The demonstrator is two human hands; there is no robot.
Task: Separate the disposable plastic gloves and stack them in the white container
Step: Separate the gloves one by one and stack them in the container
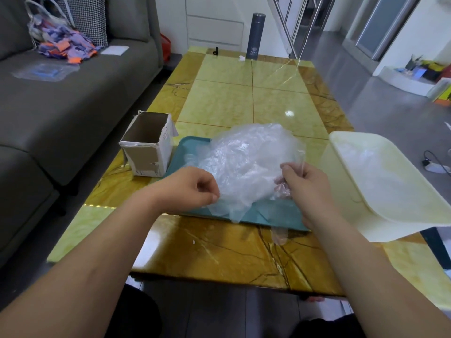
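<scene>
Two grips | left hand (195, 189) pinches glove pile (244, 157); right hand (303, 182) pinches it too | flask (255, 35) lettering unreadable

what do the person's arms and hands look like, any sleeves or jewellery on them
Both arms are bare along their whole visible length, with no sleeves in view. The left hand and right hand are uncovered too: no watch, bracelet or ring shows on either, and the nails that show look short and unpainted.
</scene>
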